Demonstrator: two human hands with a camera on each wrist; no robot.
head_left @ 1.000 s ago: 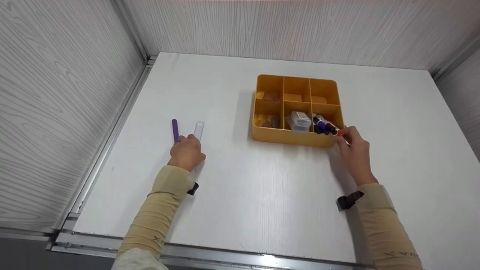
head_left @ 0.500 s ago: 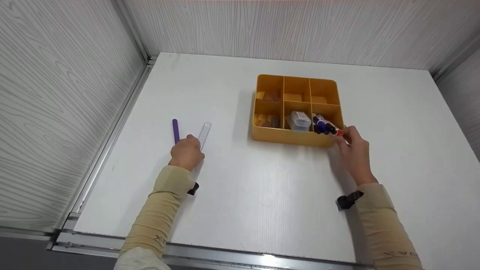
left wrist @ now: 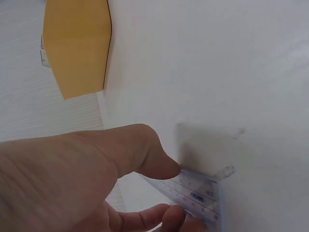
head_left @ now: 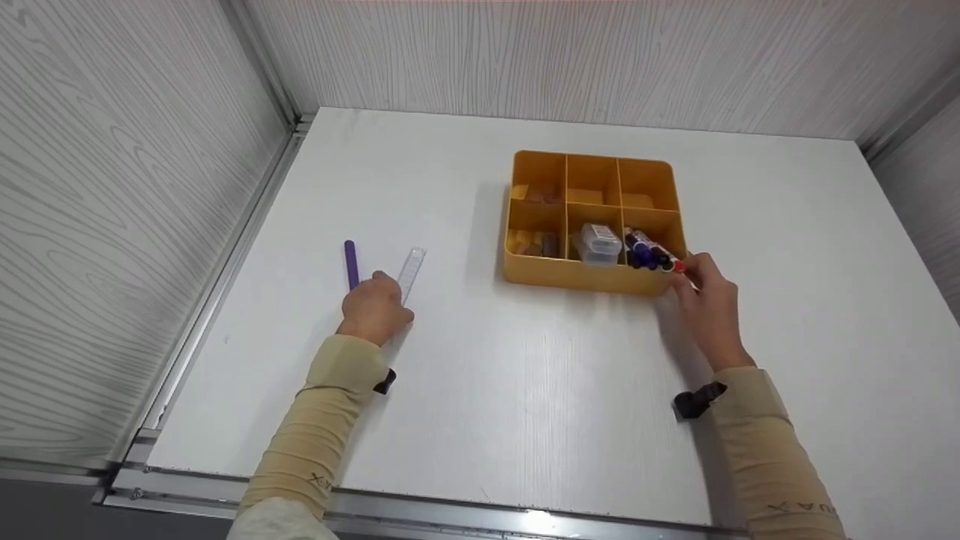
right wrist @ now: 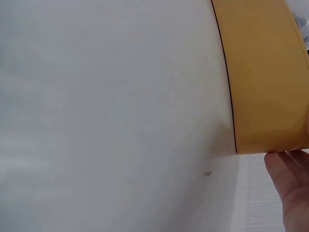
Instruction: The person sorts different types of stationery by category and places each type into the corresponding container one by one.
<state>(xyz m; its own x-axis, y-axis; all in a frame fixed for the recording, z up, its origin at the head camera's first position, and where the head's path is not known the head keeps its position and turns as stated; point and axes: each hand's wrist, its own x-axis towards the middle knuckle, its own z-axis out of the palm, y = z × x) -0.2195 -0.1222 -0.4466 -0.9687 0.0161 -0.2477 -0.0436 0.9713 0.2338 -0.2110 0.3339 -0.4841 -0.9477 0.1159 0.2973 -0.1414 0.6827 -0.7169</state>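
Note:
My left hand (head_left: 373,309) pinches a clear ruler (head_left: 412,268) at the left of the table. In the left wrist view, the thumb lies at one edge of the ruler (left wrist: 199,197) and curled fingers at the other. Just left of that hand lies a purple stick-like object (head_left: 351,262), its near end hidden by the hand. My right hand (head_left: 709,304) grips the near right corner of a yellow divided box (head_left: 577,276), thumb at the front wall, fingers at the right side. Several markers (head_left: 646,251) stick out of the compartment beside it.
A clear plastic case (head_left: 600,244) stands in the box's front middle compartment. Small items lie in the left compartments. Wood-grain panels (head_left: 480,60) border the white table (head_left: 480,420) at the back and sides; a metal rail runs along its front edge.
The ruler has swung its far end to the right, away from the purple stick. The left hand has shifted only slightly; the right hand and box stay put.

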